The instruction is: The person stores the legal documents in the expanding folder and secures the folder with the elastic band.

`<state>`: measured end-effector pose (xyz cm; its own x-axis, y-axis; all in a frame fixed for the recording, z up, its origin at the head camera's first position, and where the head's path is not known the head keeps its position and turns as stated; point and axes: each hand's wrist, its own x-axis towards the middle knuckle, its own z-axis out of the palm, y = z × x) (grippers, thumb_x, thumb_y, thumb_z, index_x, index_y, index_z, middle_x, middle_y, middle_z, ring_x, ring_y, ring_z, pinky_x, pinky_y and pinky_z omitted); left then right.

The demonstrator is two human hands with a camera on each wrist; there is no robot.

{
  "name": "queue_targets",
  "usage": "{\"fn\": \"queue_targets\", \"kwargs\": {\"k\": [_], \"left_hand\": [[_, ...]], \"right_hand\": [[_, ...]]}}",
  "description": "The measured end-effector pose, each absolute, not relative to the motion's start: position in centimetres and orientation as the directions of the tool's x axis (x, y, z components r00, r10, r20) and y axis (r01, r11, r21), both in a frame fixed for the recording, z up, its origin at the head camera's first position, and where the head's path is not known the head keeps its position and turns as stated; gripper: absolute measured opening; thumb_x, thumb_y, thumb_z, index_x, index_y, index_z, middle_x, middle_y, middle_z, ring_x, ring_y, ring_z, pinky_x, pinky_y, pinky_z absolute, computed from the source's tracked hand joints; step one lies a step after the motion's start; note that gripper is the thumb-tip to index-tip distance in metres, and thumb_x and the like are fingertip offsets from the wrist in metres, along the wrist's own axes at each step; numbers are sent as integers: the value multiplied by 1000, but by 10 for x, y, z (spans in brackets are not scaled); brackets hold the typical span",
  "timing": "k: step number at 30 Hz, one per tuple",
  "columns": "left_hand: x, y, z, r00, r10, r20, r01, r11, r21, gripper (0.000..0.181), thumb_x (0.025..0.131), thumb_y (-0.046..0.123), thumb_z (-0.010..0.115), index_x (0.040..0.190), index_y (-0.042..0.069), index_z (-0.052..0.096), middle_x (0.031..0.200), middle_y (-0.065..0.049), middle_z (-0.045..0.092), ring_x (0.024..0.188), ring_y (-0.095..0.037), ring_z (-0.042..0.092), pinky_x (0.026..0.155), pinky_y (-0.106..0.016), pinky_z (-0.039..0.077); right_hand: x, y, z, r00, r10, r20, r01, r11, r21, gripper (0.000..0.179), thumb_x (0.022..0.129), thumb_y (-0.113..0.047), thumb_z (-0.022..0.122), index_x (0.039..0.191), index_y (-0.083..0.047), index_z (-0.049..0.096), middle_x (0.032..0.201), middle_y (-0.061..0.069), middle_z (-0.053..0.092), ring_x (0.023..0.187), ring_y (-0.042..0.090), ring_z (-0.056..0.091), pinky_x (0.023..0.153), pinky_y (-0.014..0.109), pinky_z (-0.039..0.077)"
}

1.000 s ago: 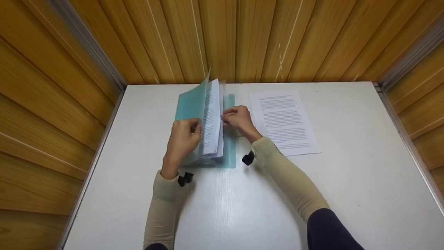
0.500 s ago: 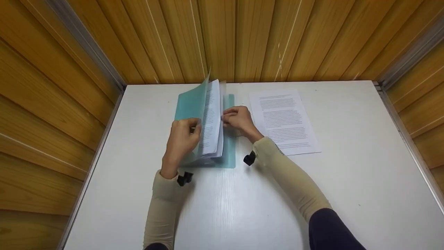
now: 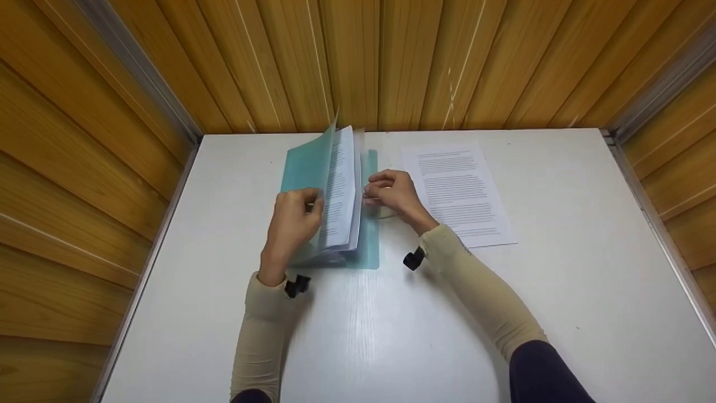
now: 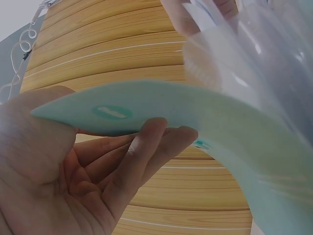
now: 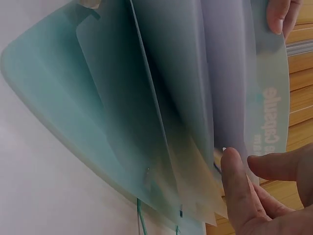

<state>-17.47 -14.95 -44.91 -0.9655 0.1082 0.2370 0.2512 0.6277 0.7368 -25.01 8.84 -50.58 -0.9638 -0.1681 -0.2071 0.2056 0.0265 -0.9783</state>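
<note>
A teal translucent folder [image 3: 306, 167] stands partly opened on the white table, with printed sheets in clear sleeves [image 3: 342, 196] fanned upright inside it. My left hand [image 3: 293, 221] pinches the raised front cover; in the left wrist view the cover [image 4: 156, 105] bends between thumb and fingers. My right hand [image 3: 398, 193] is at the right edge of the sleeves. In the right wrist view its thumb and forefinger [image 5: 234, 171] are spread apart beside the page edges, with no sheet plainly between them. The folder's back cover [image 3: 369, 240] lies flat on the table.
Right of the folder lies a printed paper [image 3: 461, 196], flat on the white table [image 3: 358, 336]. Wood-patterned panels [image 3: 358, 61] rise behind the table and at both sides. A white cable [image 4: 19, 61] shows at the left wrist view's edge.
My right hand has drawn back slightly to the right from the sleeve edges, and its fingers have loosened. My left hand keeps holding the cover in the same place.
</note>
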Motion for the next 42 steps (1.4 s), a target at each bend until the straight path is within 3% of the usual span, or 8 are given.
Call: {"fn": "queue_targets", "kwargs": {"k": [3,8,12,15,20,25,32,42], "left_hand": [[-175,-150,-449,-966,108,234,249,627,738,23,101,3,64,114,-8,79,108,-20,79,92,-28,78,79,-45,64],[-175,-150,-449,-960,117,254,269,632,727,22,100,2,64,112,-10,79,105,-22,80,88,-28,79,74,-44,64],[-175,-150,-449,-956,119,267,279,639,717,22,100,0,64,113,-11,78,107,-24,79,90,-30,79,75,-44,65],[-175,-149,-449,-957,117,266,278,636,720,22,100,1,64,113,-11,78,107,-24,79,90,-30,79,74,-45,65],[-175,-149,-448,-956,123,265,281,633,721,21,100,1,65,111,-10,79,105,-23,80,90,-30,79,74,-45,64],[-175,-150,-449,-955,126,268,286,629,723,20,100,0,65,109,-11,79,103,-23,79,89,-30,79,74,-46,64],[-175,-150,-448,-959,118,256,272,628,729,19,100,1,65,108,-10,79,104,-22,79,88,-29,78,75,-45,64],[-176,-151,-450,-954,126,271,289,619,730,21,99,-1,64,110,-11,78,106,-24,79,92,-32,80,77,-47,65]], "right_hand": [[-246,95,-506,-971,-164,-177,173,39,-984,40,96,1,71,132,14,62,109,18,72,97,30,78,86,37,64],[-240,106,-502,-978,-159,-132,119,87,-989,38,96,-4,72,130,12,65,110,16,69,109,43,75,87,36,64],[-236,117,-496,-983,-147,-114,91,152,-984,35,97,-9,73,128,6,68,112,16,69,106,37,76,89,35,63],[-233,126,-491,-985,-138,-101,71,206,-976,32,97,-12,73,126,1,71,114,15,71,105,34,76,92,39,63],[-229,143,-485,-988,-128,-92,59,247,-967,31,98,-13,73,126,-1,71,119,17,70,112,46,72,97,48,61],[-229,160,-483,-989,-115,-97,60,291,-955,33,99,-15,72,130,-3,70,123,16,69,117,47,70,94,38,62],[-232,188,-481,-992,-82,-93,60,339,-939,35,101,-17,71,133,-3,68,124,16,69,118,44,70,98,42,61],[-235,227,-478,-997,-7,-75,64,447,-892,39,102,-25,70,135,-4,67,126,16,69,115,38,71,88,30,61]]}}
